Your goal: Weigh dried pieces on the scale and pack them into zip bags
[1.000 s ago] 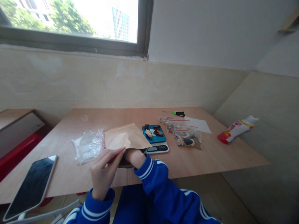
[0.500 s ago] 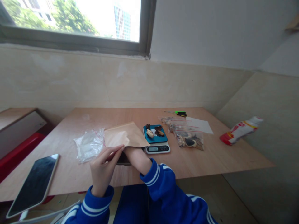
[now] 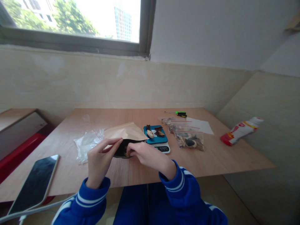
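A kraft paper bag (image 3: 126,131) lies on the table with its dark mouth facing me. My left hand (image 3: 100,157) pinches the upper edge of that mouth, holding it up. At the opening, my right hand (image 3: 146,153) has its fingers closed on a small brown dried piece (image 3: 127,154), mostly hidden by the fingers. Just right of the bag stands a kitchen scale (image 3: 165,148) with a blue top. Several dried pieces (image 3: 160,133), dark brown and pale, rest on it. My right hand and the bag partly cover the scale's front.
Clear plastic bags (image 3: 87,145) lie left of the paper bag. Zip bags of dried pieces (image 3: 191,140) and a white sheet (image 3: 202,125) are at the right, with a screwdriver (image 3: 179,113) behind. A bottle (image 3: 241,131) stands far right; a phone (image 3: 35,181) is at the left edge.
My right hand has come out from deep inside the paper bag to its mouth, now with a brown piece in its fingers. The bag's mouth gapes wider, its upper edge lifted by my left hand.
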{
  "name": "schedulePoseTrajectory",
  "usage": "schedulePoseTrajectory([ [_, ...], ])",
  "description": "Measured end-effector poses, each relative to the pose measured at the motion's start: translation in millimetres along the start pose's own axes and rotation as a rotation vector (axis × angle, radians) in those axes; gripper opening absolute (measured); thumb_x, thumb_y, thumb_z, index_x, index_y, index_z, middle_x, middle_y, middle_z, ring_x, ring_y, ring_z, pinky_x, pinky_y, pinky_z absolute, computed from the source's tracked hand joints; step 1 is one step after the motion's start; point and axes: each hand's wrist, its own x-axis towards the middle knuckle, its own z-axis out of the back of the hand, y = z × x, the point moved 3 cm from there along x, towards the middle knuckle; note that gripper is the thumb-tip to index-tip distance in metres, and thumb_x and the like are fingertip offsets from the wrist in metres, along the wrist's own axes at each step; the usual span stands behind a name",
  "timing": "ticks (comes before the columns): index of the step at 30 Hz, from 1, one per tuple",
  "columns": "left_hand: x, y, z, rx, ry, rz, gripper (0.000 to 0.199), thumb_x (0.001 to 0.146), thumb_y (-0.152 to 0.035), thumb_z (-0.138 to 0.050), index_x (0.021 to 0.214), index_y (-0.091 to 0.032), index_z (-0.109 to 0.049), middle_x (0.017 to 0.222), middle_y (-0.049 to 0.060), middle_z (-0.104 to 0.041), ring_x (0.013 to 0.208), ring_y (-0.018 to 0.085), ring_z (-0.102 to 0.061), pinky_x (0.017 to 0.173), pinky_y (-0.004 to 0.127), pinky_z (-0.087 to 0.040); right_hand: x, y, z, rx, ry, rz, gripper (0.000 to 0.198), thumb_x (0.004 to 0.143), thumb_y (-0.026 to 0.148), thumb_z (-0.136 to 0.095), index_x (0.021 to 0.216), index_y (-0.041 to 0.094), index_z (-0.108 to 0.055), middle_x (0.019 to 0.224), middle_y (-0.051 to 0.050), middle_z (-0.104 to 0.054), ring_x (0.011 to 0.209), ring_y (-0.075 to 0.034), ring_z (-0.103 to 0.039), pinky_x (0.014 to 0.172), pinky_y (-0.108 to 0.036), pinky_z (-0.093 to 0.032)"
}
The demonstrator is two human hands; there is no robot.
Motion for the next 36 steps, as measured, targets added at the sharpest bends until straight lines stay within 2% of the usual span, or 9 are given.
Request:
schedulePoseTrajectory([
  [4, -0.7, -0.8, 0.6, 0.009, -0.004, -0.004, 0.014, 0.075, -0.034, -0.070, 0.083, -0.023, -0.074, 0.084, -0.001, -0.074, 0.080, 0.017, -0.069, 0.070, 0.024, -0.060, -3.8, -1.7, 3.5, 0.138, -0.030, 0.019, 0.017, 0.091, 0.007, -0.045, 0.099, 0.017, -0.057, 0.097, -0.006, -0.068, 0.091, -0.017, -0.064, 0.080, -0.027, -0.048],
  [8, 1.1, -1.2, 2.1, -0.003, -0.021, -0.008, 0.015, 0.075, -0.035, -0.070, 0.083, -0.023, -0.075, 0.085, 0.000, -0.074, 0.080, 0.017, -0.070, 0.071, 0.025, -0.061, -18.8, -3.7, 17.7, 0.338, -0.132, 0.046, 0.018, 0.092, 0.010, -0.042, 0.097, 0.018, -0.056, 0.098, -0.004, -0.066, 0.094, -0.015, -0.063, 0.085, -0.029, -0.048],
  [12, 4.4, -2.0, 5.6, 0.016, -0.064, -0.014, 0.015, 0.075, -0.036, -0.070, 0.082, -0.023, -0.074, 0.084, 0.000, -0.075, 0.079, 0.018, -0.070, 0.072, 0.028, -0.061, -45.4, -32.9, 38.4, 0.472, -0.308, -0.003, 0.012, 0.093, 0.019, -0.043, 0.099, 0.020, -0.053, 0.105, -0.006, -0.065, 0.099, -0.016, -0.063, 0.087, -0.033, -0.050],
  [14, 5.3, -2.0, 6.8, 0.026, -0.076, -0.018, 0.015, 0.074, -0.036, -0.071, 0.082, -0.023, -0.074, 0.084, 0.000, -0.075, 0.079, 0.018, -0.070, 0.071, 0.028, -0.061, -57.3, -58.6, 43.9, 0.391, -0.412, -0.090, 0.011, 0.092, 0.022, -0.045, 0.100, 0.021, -0.053, 0.107, -0.007, -0.065, 0.100, -0.018, -0.062, 0.088, -0.035, -0.050],
  [17, 5.1, -1.3, 6.1, 0.017, -0.079, -0.020, 0.016, 0.074, -0.036, -0.071, 0.083, -0.023, -0.074, 0.084, 0.000, -0.075, 0.080, 0.018, -0.070, 0.072, 0.028, -0.061, -65.9, -97.9, 37.9, 0.056, -0.499, -0.223, 0.012, 0.091, 0.020, -0.046, 0.096, 0.020, -0.056, 0.107, -0.008, -0.064, 0.105, -0.021, -0.059, 0.093, -0.041, -0.046],
  [20, 3.8, -0.5, 3.6, 0.000, -0.063, -0.013, 0.016, 0.074, -0.036, -0.071, 0.083, -0.023, -0.074, 0.085, 0.000, -0.074, 0.080, 0.018, -0.070, 0.072, 0.028, -0.061, -63.2, -126.5, 18.0, -0.302, -0.461, -0.298, 0.015, 0.087, 0.011, -0.048, 0.090, 0.018, -0.061, 0.109, -0.013, -0.063, 0.108, -0.026, -0.054, 0.093, -0.045, -0.043],
  [23, 2.6, -0.7, 2.7, -0.010, -0.040, -0.012, 0.015, 0.075, -0.035, -0.071, 0.083, -0.023, -0.074, 0.084, 0.000, -0.074, 0.080, 0.018, -0.070, 0.073, 0.027, -0.061, -58.2, -141.2, 1.7, -0.501, -0.450, -0.336, 0.017, 0.087, 0.010, -0.050, 0.089, 0.016, -0.065, 0.113, -0.015, -0.061, 0.107, -0.027, -0.053, 0.092, -0.045, -0.043],
  [29, 1.4, -2.1, 5.2, -0.011, -0.039, -0.019, 0.014, 0.075, -0.034, -0.071, 0.082, -0.023, -0.074, 0.084, 0.000, -0.074, 0.081, 0.018, -0.070, 0.074, 0.027, -0.061, -61.2, -146.9, -0.2, -0.615, -0.462, -0.355, 0.020, 0.090, 0.017, -0.051, 0.093, 0.020, -0.070, 0.108, -0.011, -0.064, 0.100, -0.027, -0.053, 0.085, -0.042, -0.042],
  [36, 1.0, -2.3, 4.1, -0.008, -0.048, -0.016, 0.017, 0.075, -0.037, -0.070, 0.083, -0.022, -0.074, 0.084, 0.001, -0.074, 0.080, 0.019, -0.070, 0.073, 0.029, -0.062, -79.9, -156.2, 3.0, -0.652, -0.439, -0.401, 0.029, 0.091, 0.015, -0.044, 0.101, 0.020, -0.071, 0.102, -0.011, -0.066, 0.097, -0.027, -0.054, 0.081, -0.041, -0.041],
])
